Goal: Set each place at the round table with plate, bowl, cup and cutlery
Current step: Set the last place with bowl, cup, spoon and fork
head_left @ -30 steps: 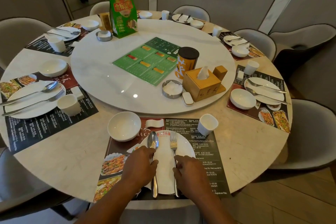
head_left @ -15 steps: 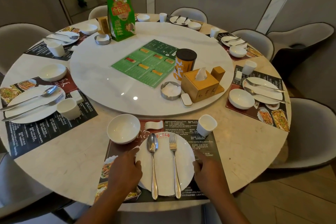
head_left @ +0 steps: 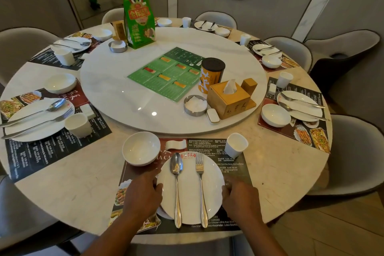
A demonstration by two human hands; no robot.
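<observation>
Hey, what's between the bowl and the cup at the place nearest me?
In the head view, a small white cutlery rest lies on the placemat between the bowl and the cup.

**White ware on dark printed mats**

The plate [head_left: 190, 197], bowl [head_left: 141, 148] and cup [head_left: 235, 144] were plain white, the plate bearing a small red emblem at its far rim. The spoon [head_left: 176, 183] and fork [head_left: 201, 183] were silver. The placemat [head_left: 232, 164] was black with white lettering, a dark red panel and food photographs. The menu sheet [head_left: 168, 72] was green with orange and red blocks. The table [head_left: 280, 172] was marbled cream.
</observation>
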